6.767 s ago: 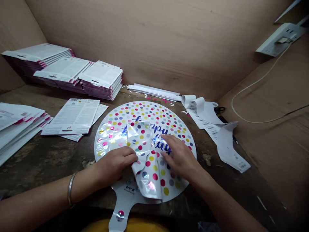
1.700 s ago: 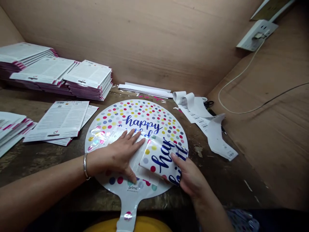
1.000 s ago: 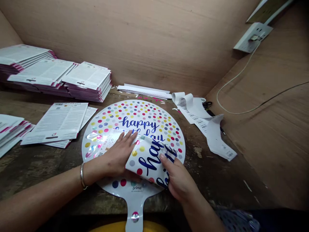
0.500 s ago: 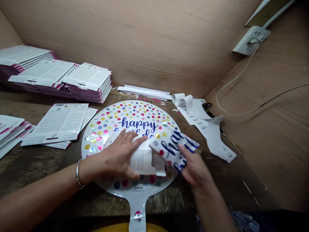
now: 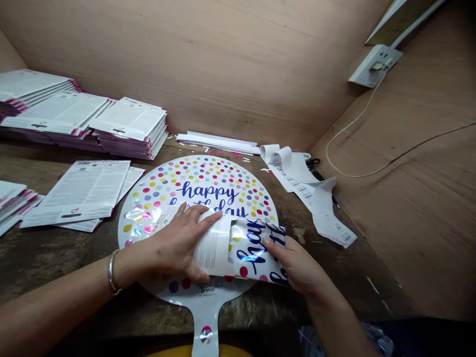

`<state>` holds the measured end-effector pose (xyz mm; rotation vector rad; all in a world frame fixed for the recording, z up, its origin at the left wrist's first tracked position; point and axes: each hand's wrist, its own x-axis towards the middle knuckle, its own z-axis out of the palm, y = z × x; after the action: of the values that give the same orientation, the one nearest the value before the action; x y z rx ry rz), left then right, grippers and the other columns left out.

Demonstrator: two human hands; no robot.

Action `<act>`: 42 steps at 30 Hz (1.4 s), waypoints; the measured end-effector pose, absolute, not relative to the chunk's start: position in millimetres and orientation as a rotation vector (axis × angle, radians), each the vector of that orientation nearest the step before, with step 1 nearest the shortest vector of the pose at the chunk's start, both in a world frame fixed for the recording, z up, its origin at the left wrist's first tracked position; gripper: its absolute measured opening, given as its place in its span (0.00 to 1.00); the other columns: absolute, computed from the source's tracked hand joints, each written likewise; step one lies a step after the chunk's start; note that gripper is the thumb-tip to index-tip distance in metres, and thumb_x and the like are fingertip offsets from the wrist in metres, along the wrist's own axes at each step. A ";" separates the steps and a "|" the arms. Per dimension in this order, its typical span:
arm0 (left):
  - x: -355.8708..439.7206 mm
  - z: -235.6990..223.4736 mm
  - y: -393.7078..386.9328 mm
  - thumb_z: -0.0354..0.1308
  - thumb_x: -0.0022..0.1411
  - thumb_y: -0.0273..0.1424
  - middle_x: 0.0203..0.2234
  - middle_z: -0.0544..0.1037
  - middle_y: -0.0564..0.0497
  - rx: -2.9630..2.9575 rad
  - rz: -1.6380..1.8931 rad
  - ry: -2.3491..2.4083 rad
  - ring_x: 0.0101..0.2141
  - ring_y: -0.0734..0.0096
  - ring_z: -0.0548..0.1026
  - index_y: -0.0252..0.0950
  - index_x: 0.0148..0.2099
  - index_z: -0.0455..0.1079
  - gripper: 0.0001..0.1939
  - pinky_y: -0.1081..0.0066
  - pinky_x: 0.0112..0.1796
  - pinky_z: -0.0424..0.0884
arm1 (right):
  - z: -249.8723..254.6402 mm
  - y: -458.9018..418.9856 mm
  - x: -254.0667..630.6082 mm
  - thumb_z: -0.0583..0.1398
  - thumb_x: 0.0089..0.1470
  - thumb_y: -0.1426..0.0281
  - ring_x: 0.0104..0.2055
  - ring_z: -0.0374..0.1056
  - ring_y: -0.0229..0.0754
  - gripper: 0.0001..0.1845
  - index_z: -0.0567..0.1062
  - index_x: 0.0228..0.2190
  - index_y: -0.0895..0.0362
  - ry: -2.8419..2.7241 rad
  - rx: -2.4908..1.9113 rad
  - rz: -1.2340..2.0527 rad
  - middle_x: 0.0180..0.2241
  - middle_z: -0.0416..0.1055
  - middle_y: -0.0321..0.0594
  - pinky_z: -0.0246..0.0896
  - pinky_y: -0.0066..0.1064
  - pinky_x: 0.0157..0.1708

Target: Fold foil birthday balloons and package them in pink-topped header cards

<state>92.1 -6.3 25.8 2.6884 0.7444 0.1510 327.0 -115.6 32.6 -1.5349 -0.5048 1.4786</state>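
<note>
My left hand (image 5: 173, 245) lies across a printed white card envelope (image 5: 212, 250), its spread thumb and fingers gripping the opposite edges. Between the thumb and fingers of my right hand (image 5: 297, 258) is a folded foil balloon (image 5: 253, 250) with coloured dots and blue lettering. The folded balloon's left end sits in the envelope's right-hand opening, and the rest sticks out. Underneath both lies a flat round foil balloon (image 5: 206, 168) reading "happy birthday", its tail pointing toward me. My left hand and the envelope cover part of its lettering.
Stacks of printed envelopes (image 5: 128, 119) stand at the back left, with loose envelopes (image 5: 80, 191) nearer. Paper strips (image 5: 219, 141) lie by the back wall. A curled barcode label strip (image 5: 316, 198) is at right, near scissors (image 5: 314, 162). A cable (image 5: 347, 174) hangs from a socket (image 5: 375, 65).
My right hand has turned the folded balloon level and brought it left, so its end now enters the envelope's mouth. My left hand keeps its hold on the envelope. The view has shifted slightly.
</note>
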 end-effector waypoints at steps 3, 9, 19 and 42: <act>95.4 23.2 -7.5 0.67 0.33 0.54 0.59 0.54 0.35 2.690 0.155 0.740 0.59 0.40 0.51 0.40 0.67 0.43 0.63 0.41 0.57 0.41 | 30.4 -111.5 311.7 0.67 0.44 0.64 0.34 0.75 0.46 0.25 0.71 0.44 0.59 -0.495 -1.499 1.468 0.35 0.78 0.43 0.70 0.39 0.39; 89.3 12.7 -3.3 0.68 0.31 0.53 0.59 0.55 0.35 2.680 0.197 0.737 0.59 0.35 0.50 0.41 0.67 0.43 0.64 0.39 0.57 0.40 | 28.6 -112.6 317.3 0.67 0.43 0.60 0.22 0.68 0.35 0.16 0.71 0.30 0.58 -0.833 -1.592 1.339 0.23 0.73 0.34 0.65 0.24 0.20; 93.2 23.4 -9.5 0.69 0.30 0.53 0.60 0.56 0.36 2.680 0.162 0.561 0.60 0.37 0.51 0.42 0.67 0.43 0.65 0.40 0.57 0.42 | 28.0 -94.9 280.0 0.57 0.47 0.74 0.19 0.66 0.37 0.06 0.74 0.24 0.56 -1.369 -1.807 1.234 0.19 0.71 0.33 0.63 0.26 0.19; 50.3 -3.3 -25.7 0.48 0.66 0.36 0.57 0.67 0.48 2.590 0.276 0.762 0.59 0.60 0.60 0.41 0.58 0.63 0.19 0.50 0.58 0.50 | 8.3 -106.2 277.7 0.54 0.59 0.74 0.46 0.66 0.47 0.10 0.75 0.36 0.57 -2.184 -1.554 0.302 0.41 0.74 0.46 0.63 0.42 0.47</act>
<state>50.3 -25.7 -3.3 2.5902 0.7616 0.2763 277.7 -106.2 8.3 -1.5535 -2.1842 0.3022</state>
